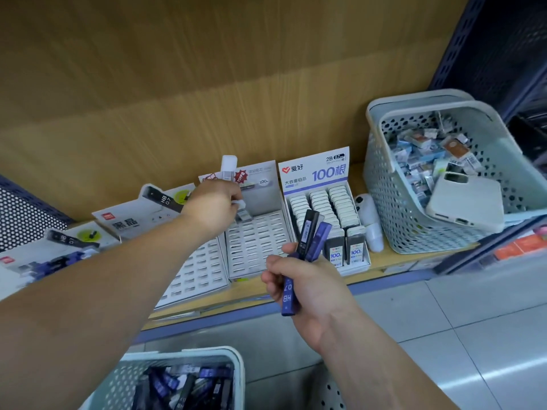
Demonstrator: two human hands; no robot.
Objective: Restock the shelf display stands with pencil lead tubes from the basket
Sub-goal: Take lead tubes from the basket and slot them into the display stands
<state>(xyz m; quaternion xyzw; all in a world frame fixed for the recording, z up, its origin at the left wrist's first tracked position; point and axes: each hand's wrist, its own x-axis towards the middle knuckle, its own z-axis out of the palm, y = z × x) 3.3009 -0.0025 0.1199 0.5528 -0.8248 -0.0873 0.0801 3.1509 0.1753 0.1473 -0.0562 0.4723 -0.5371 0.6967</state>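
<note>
My left hand [213,207] reaches over the middle white display stand [257,247] and pinches a small white-capped lead tube [241,207] at the stand's back rows. My right hand [307,285] grips a few blue and black lead tubes [307,244] marked HB 0.7, held in front of the shelf edge. At the bottom of the view a pale basket [189,362] holds several more dark blue and black tubes. The stand to the right [325,208], marked 100, is packed with tubes. The slots of the middle stand look mostly bare.
A second pale basket [384,179] on the shelf at right holds mixed small packs and a white phone [464,202]. A small white camera-like thing [368,214] stands between it and the stands. More display stands [142,214] sit at left. Grey floor tiles lie below.
</note>
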